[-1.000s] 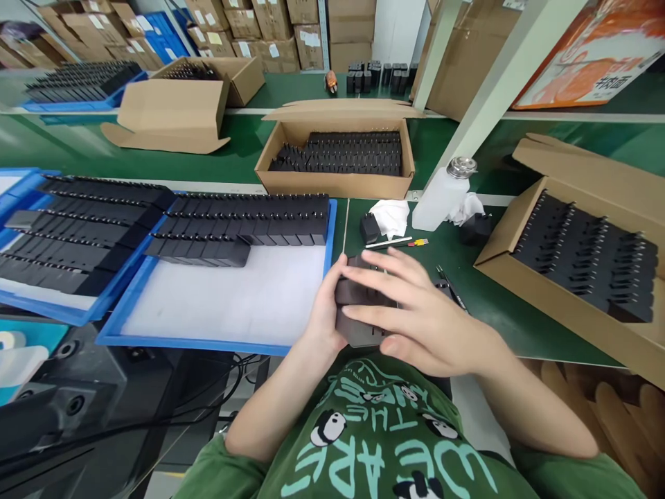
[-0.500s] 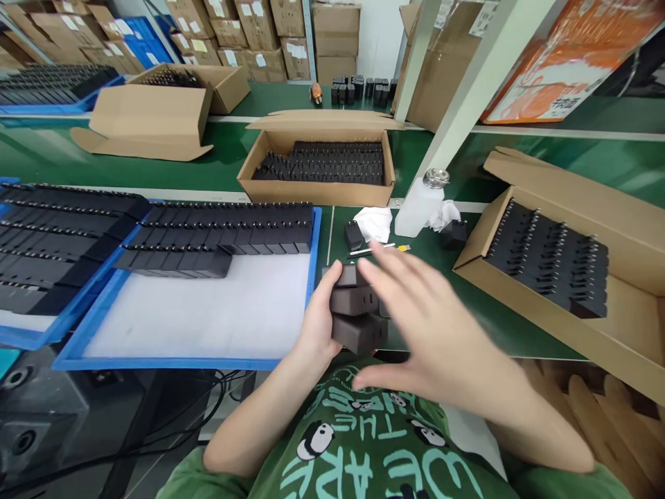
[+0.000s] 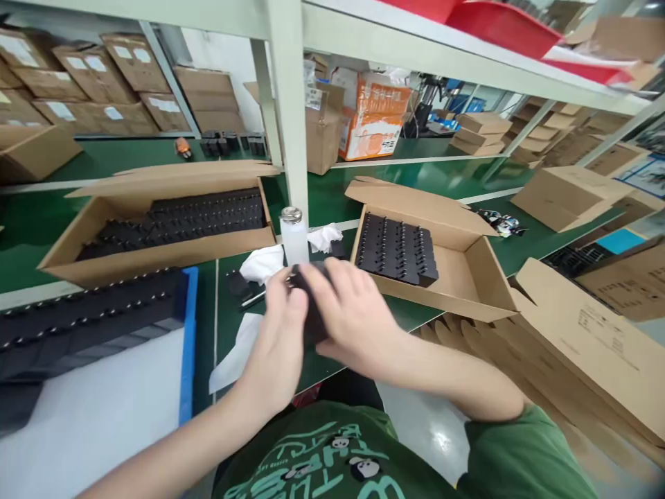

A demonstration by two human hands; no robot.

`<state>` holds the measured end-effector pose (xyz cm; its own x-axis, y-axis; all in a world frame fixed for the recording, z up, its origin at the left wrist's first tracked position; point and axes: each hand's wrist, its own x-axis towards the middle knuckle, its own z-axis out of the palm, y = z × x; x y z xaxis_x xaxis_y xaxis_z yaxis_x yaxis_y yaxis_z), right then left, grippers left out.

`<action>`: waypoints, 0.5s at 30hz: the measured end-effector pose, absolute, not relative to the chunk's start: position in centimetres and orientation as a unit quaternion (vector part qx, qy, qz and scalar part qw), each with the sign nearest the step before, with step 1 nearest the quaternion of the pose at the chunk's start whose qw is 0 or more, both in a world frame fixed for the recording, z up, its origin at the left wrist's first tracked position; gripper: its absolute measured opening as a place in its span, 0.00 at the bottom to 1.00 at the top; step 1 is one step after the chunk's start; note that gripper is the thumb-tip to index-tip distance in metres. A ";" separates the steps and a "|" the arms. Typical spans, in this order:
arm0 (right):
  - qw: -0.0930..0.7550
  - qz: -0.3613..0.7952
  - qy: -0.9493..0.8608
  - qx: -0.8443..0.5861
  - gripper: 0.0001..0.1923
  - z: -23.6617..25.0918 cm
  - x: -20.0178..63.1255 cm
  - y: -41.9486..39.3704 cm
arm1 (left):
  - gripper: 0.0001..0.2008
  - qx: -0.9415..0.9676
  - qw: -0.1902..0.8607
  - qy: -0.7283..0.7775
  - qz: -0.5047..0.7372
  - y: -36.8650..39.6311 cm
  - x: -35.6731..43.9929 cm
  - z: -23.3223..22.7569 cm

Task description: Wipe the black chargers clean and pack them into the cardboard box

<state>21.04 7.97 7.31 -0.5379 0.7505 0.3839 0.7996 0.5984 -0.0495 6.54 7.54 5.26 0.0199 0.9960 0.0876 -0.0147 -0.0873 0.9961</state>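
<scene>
Both hands are together in front of my body, around black power adapters (image 3: 314, 315) that are blurred and partly covered by the fingers. My left hand (image 3: 273, 353) is closed on their left side, thumb on top. My right hand (image 3: 358, 322) wraps over the right side. How many adapters are between the hands cannot be made out. Just beyond and to the right stands an open carton (image 3: 467, 305) with rows of adapters (image 3: 397, 249), metal prongs up, in its left part. A white bottle (image 3: 294, 239) with a metal cap stands behind my hands.
A blue-rimmed tray (image 3: 188, 353) with rows of adapters lies at left. Another carton (image 3: 218, 247) full of adapters sits behind it. Crumpled white tissue (image 3: 261, 264) and a white sheet (image 3: 240, 353) lie on the green bench. A pale post (image 3: 291, 111) rises behind the bottle.
The view has swung to the right. My right hand, earlier spread beside the adapters, has closed on them. The adapters have been lifted and turned between both hands.
</scene>
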 end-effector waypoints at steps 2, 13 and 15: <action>0.248 -0.003 -0.840 -0.483 0.51 7.7 26.3 8.2 | 0.29 0.612 0.502 0.434 0.431 9.0 9.1 6.4; 0.308 0.216 -0.600 -0.706 0.36 1.9 55.6 16.3 | 0.16 0.869 0.292 0.314 0.247 16.5 20.1 0.5; 0.289 0.223 -0.611 -0.702 0.25 0.0 56.7 18.6 | 0.15 0.865 0.298 0.310 0.258 16.4 20.2 -0.5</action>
<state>56.68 18.56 -0.02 0.1532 0.9874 0.0390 0.7297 -0.0865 -0.6782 20.20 16.37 -0.55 0.6752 0.6898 0.2615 0.3820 -0.6302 0.6759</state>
